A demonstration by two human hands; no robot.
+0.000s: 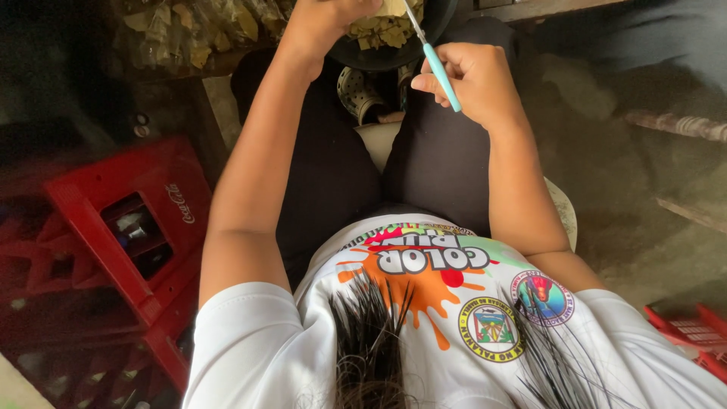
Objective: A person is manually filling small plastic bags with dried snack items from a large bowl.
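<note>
- Here, we look down from the head camera over our own white printed shirt (424, 303) and dark-trousered lap to the hands at the top edge, around twelve o'clock.
- Room to move is tight on our left: a red bottle crate (113, 227) stands close beside the left thigh at about nine o'clock, with more red crates stacked below it toward seven o'clock.
- On our right the bare concrete floor (621, 167) lies open from two to four o'clock; a rough stick (678, 125) crosses it at two o'clock, and the corner of another red crate (693, 333) shows at four o'clock.
- A pale round seat (564, 216) peeps out under the right thigh.
- A dark round bowl (382, 53) sits between our knees at twelve o'clock, holding dry yellow-green leaves (379, 32); its far rim is cut off by the frame.
- A second heap of similar leaves (193, 26) lies at eleven o'clock, seemingly in clear plastic.
- Our left hand (322, 26) reaches over the bowl's near rim, fingers curled around a pale leaf piece; the fingertips are cropped off.
- Our right hand (473, 79) is closed in a loose fist on the light-blue handle of a slim tool (439, 72), whose metal end slants up toward the leaves in the bowl.
- Both forearms run straight out along the thighs.
</note>
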